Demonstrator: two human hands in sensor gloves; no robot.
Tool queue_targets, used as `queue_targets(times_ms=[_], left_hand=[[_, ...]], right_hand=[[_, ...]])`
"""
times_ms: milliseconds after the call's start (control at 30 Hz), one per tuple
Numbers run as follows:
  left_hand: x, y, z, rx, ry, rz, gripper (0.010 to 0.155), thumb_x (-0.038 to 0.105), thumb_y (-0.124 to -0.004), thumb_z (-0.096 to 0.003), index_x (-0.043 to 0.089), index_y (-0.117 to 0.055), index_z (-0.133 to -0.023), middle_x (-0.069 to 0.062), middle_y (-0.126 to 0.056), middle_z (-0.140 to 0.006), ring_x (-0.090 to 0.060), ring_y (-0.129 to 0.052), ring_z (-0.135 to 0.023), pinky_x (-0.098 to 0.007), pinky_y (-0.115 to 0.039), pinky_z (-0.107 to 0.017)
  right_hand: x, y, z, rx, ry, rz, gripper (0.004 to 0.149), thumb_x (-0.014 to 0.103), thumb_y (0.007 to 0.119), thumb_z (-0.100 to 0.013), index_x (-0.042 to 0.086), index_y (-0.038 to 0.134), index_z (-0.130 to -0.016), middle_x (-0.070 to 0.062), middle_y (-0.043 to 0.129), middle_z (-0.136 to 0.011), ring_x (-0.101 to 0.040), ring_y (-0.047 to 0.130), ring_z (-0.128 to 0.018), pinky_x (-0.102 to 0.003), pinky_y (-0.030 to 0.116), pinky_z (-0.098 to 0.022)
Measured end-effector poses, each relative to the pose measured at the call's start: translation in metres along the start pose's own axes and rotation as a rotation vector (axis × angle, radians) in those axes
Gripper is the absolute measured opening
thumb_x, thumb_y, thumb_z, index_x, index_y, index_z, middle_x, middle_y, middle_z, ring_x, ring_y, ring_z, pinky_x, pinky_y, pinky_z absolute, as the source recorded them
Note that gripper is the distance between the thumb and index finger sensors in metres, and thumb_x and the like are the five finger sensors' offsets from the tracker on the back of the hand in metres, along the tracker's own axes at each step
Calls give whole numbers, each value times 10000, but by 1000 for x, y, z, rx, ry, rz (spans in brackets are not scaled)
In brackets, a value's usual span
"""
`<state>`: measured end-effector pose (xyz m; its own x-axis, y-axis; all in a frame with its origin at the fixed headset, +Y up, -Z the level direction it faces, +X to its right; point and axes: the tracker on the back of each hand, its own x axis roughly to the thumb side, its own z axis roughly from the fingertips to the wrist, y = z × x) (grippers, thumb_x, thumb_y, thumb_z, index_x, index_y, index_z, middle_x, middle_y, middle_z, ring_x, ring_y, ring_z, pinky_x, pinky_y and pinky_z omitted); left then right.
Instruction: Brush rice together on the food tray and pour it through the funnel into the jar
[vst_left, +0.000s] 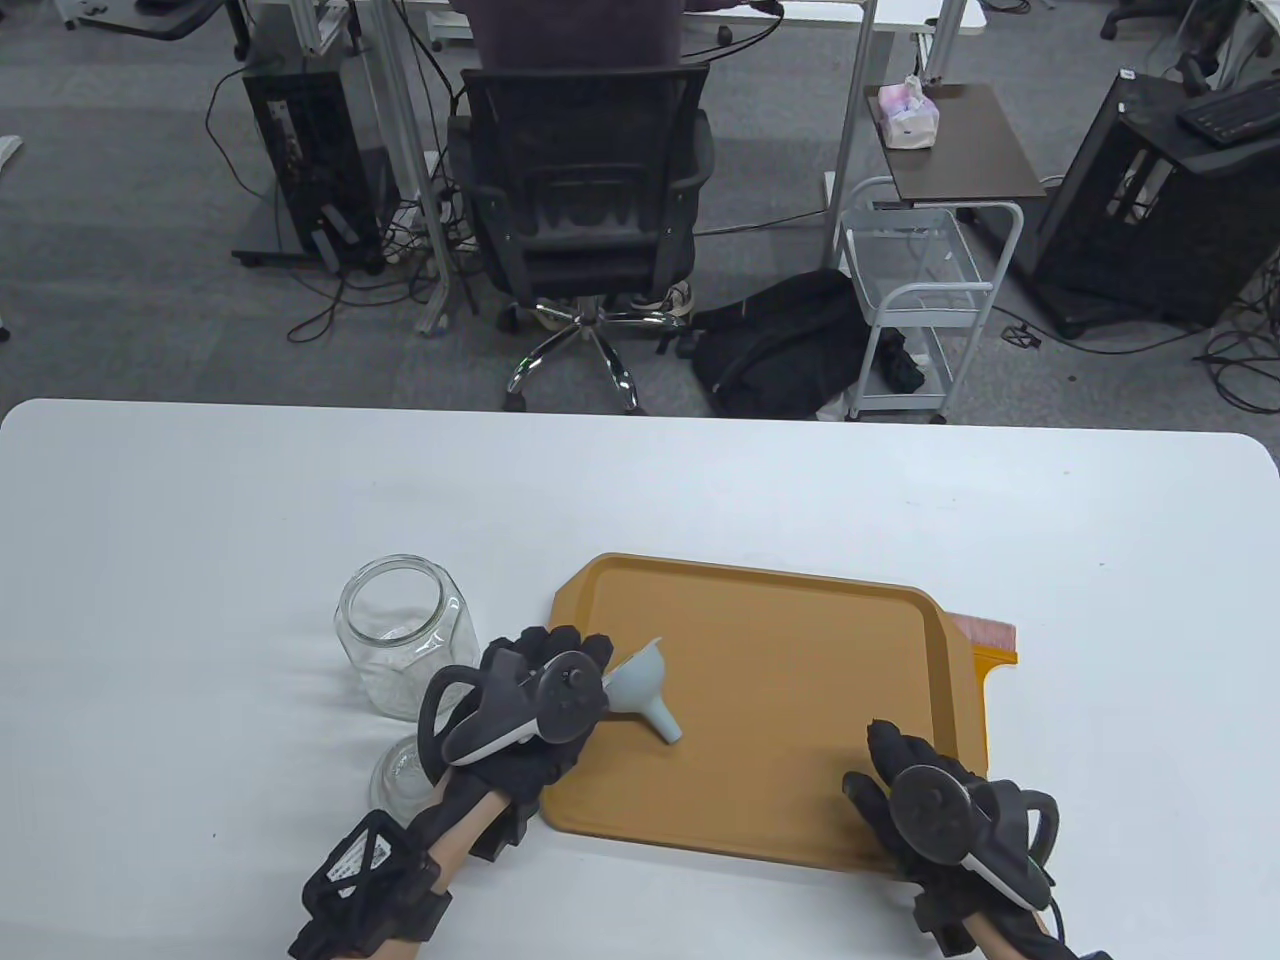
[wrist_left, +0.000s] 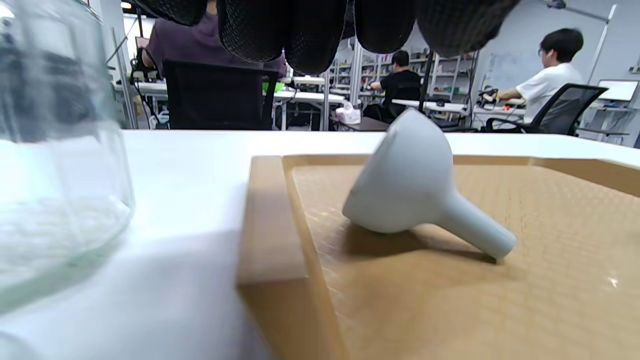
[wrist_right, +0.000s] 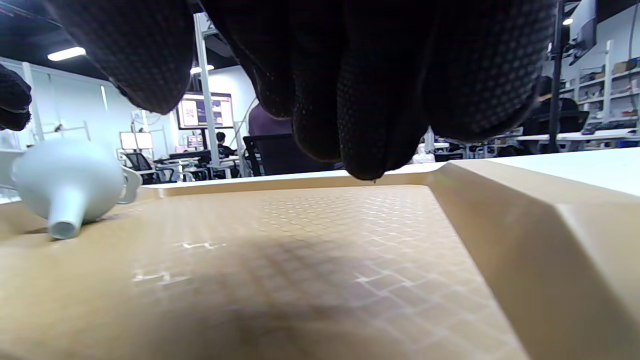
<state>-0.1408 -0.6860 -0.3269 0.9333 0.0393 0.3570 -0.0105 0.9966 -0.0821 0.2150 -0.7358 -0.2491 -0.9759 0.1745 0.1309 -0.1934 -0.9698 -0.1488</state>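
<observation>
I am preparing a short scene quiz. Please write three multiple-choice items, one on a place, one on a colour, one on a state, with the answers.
1. Where is the funnel?
A. lying on the tray
B. standing in the jar
C. on the floor

2. What colour is the tray?
A. blue
B. orange-brown
C. white

3. How is the jar?
A. lidded
B. tipped over
C. upright, mouth open

Answers: 1 A, it lies on its side at the tray's left end; 2 B, all views show this colour; 3 C, its open mouth faces up.
</observation>
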Motion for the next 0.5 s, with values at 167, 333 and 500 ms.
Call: queue_targets(times_ms=[167, 333, 500], left_hand=[[-27, 10, 27, 46, 24, -40, 635, 534, -748, -488, 334, -593, -1070, -70, -610, -1180, -368, -545, -1095, -638, -476, -761], [-51, 5, 42, -19, 87, -88, 672, 586, -767, -467, 325, -612, -1066, -63, -646, -1167, -354, -630, -1056, -616, -544, -741], [-73, -7, 55, -86, 133, -87, 703, 627, -790, -440, 300, -654, -1048, -74, -717, -1120, -337, -713, -983, -582, -610, -705]], right_hand=[[11, 1, 4, -36, -69, 8, 755, 535, 794, -461, 87, 640, -1049, -211, 775, -972, -397, 871, -783, -595, 761, -533], [17, 5, 5, -28, -94, 49, 782, 539, 788, -462, 93, 586, -1072, -231, 673, -1032, -418, 793, -853, -633, 699, -583], [23, 8, 6, -47, -124, 79, 779, 534, 788, -462, 94, 583, -1072, -232, 669, -1032, -417, 792, -854, -636, 696, -584]])
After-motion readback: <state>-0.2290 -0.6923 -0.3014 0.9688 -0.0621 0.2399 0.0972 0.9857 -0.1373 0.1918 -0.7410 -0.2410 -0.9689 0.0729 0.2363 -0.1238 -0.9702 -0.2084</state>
